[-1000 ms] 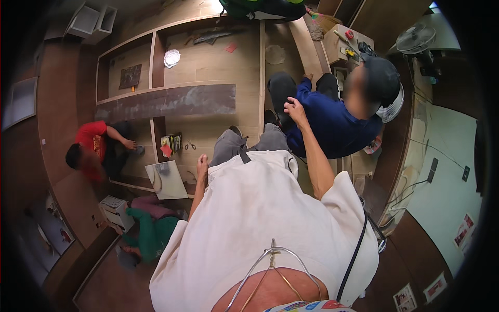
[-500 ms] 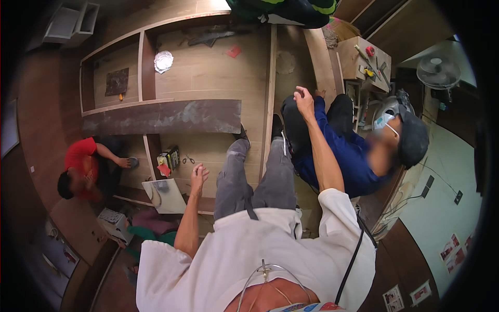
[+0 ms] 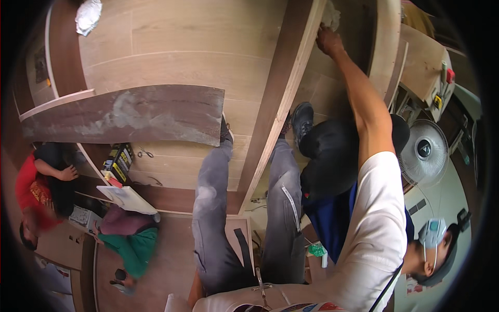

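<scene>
My right hand reaches far forward beside a long wooden frame beam. Its fingers are curled against a crumpled whitish bundle, partly hidden at the top edge of the picture. Of my left arm only a strip of skin shows beside my left thigh; the fingers are hidden. A long dark brown board with grey-white smears lies across the frame in front of my left leg. My legs stand on either side of the beam.
A co-worker in dark blue sits close at my right, near a fan. Two people, in red and green, are at the left. A dark box, scissors and a white panel lie nearby.
I have bent forward. My right hand has moved down and forward to the whitish bundle. My left hand, raised with bent fingers before, has dropped back beside my thigh.
</scene>
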Tool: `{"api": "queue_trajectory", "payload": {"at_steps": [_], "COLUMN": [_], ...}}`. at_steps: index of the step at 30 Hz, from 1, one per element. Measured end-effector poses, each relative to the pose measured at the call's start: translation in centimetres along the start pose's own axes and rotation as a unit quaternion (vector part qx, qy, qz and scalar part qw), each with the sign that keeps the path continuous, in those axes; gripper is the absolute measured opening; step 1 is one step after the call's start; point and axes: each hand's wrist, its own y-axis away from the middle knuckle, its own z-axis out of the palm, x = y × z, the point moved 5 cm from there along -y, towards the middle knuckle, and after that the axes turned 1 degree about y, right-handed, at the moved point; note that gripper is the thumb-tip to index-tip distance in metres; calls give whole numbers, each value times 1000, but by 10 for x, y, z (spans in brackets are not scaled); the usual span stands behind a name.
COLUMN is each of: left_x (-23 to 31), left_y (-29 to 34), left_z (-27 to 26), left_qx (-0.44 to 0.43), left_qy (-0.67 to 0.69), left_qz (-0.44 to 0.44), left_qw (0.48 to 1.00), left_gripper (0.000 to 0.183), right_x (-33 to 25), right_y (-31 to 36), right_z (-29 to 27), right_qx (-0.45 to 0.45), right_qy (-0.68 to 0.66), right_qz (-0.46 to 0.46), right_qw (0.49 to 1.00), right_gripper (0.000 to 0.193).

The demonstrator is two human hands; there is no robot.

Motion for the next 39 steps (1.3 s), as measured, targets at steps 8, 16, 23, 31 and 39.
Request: {"api": "queue_trajectory", "payload": {"at_steps": [8,16,23,31,39], "left_x": [-15,11,72,152,224], "left_y": [37,18,11,38,101], "left_z": [15,26,-13,26,24], "left_qx": [27,-12,-3,-263,-130], "left_qy": [5,23,34,66,198], "left_qz": [-73,2,81,-74,231], "left_qw": [997,1000,996,960,944], "left_gripper": [37,37,40,73,58], "right_x": [35,105,4,-156,-246], "right_y": [4,33,127,344,627], "right_z": [47,51,-103,-240,-226], "right_qx": [-51,35,113,193,-59], "right_qy": [-43,-166,-438,-568,-537], "right_qz": [133,100,187,83,21], "right_qw": [989,980,872,796,842], "right_gripper": [69,71,56,45,51]}}
